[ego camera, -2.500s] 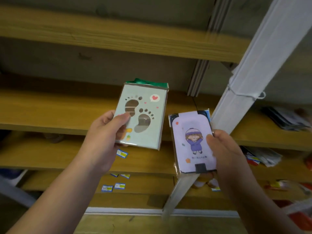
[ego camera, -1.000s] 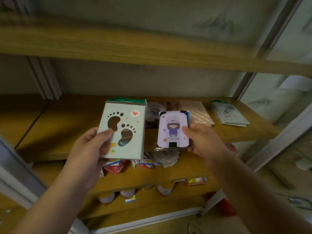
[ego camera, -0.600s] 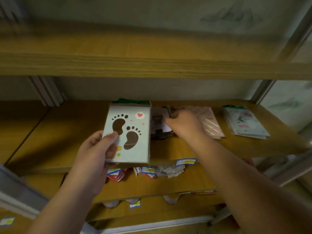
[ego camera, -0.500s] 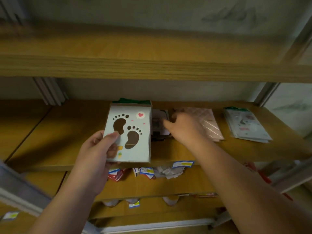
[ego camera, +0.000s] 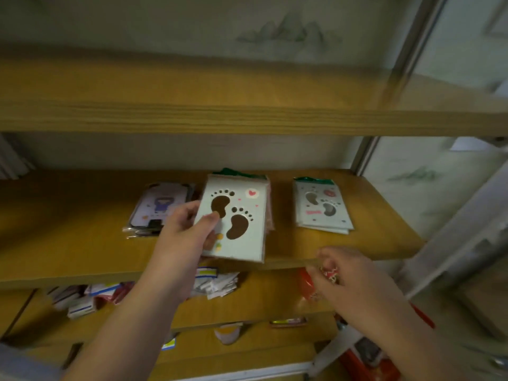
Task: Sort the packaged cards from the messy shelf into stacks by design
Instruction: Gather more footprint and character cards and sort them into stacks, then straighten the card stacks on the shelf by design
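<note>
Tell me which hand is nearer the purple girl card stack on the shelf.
Left. The left hand sits just beside the purple girl card stack, holding the footprint card; the right hand is lower, far right.

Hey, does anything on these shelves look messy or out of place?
Yes. On the lower shelf, small packets lie in a loose, jumbled heap, unlike the two neat card stacks above, purple and footprint.
</note>
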Motion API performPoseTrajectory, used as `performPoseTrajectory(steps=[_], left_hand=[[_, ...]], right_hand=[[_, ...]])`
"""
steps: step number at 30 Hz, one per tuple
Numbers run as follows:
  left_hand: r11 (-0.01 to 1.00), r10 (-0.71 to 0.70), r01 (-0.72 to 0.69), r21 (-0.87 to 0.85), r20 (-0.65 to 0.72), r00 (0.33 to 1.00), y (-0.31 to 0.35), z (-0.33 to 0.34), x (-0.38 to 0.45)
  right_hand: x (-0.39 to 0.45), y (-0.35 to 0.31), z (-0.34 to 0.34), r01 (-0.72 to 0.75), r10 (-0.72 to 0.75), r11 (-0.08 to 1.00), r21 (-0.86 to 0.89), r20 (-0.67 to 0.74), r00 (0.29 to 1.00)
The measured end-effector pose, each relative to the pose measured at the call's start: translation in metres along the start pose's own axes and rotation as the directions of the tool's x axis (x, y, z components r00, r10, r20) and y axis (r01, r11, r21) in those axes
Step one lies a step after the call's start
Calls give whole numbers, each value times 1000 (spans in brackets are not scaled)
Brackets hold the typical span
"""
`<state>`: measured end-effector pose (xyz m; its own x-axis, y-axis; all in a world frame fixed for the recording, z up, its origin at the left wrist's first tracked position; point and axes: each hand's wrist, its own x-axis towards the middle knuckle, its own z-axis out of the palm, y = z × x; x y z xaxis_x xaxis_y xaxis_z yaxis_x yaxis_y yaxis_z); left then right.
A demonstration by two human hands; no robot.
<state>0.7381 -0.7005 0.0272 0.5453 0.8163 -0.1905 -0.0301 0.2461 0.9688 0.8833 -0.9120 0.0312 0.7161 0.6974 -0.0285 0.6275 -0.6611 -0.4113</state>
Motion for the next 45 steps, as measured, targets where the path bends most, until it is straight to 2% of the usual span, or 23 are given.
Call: performPoseTrajectory(steps=[6,10,14,17,20,21,25,26,30,33,35,38,39,41,43,45], left_hand=[[991,73,-78,107,50,996,-19,108,19],[936,139,-177,304,144,980,-35,160,53],[750,249,-291,594,154,956,-43,194,80],[526,247,-283,802,174,953,-53,204,92],[347,192,-273,897,217,957,-58,202,93],[337,207,-310,889,251,945,-55,199,87],[451,363,-483,750,341,867,-42,171,62],[453,417,-523,722,347,840,-38,159,56],[341,538,-625,702,400,742,-24,96,42],[239,554,-572,785,373,744,-1,39,41],[300,569,-458,837,228,790,16,2,41],[484,535,-240,841,-68,842,40,-53,48],[537,481,-157,829,-149,864,45,-68,51],[683,272,10,730,-266,925,50,-89,58],[857,2,128,499,-250,968,46,-95,67],[920,-127,167,354,-133,983,38,-95,75]], right_hand=[[-22,55,-19,-4,2,990,-143,-13,1000],[-25,73,-27,-1,-1,984,-179,-11,1000],[-16,74,-36,-6,5,989,-150,-13,1000],[-3,74,-40,20,-31,986,-165,-67,997],[7,72,-42,54,-69,986,-156,-94,993],[9,71,-43,67,-82,987,-149,-99,992],[19,61,-37,120,-133,984,-131,-95,987],[22,56,-35,140,-153,981,-132,-92,984],[35,24,-22,230,-242,957,-175,-50,969],[45,-17,-7,310,-318,938,-156,-25,948],[54,-48,7,356,-359,928,-107,-8,933],[73,-98,35,334,-342,935,114,50,939],[80,-116,44,293,-315,933,211,82,945],[93,-150,62,145,-240,899,414,188,952],[105,-181,73,-46,-159,830,556,314,936],[119,-202,85,-181,-78,749,637,357,931]])
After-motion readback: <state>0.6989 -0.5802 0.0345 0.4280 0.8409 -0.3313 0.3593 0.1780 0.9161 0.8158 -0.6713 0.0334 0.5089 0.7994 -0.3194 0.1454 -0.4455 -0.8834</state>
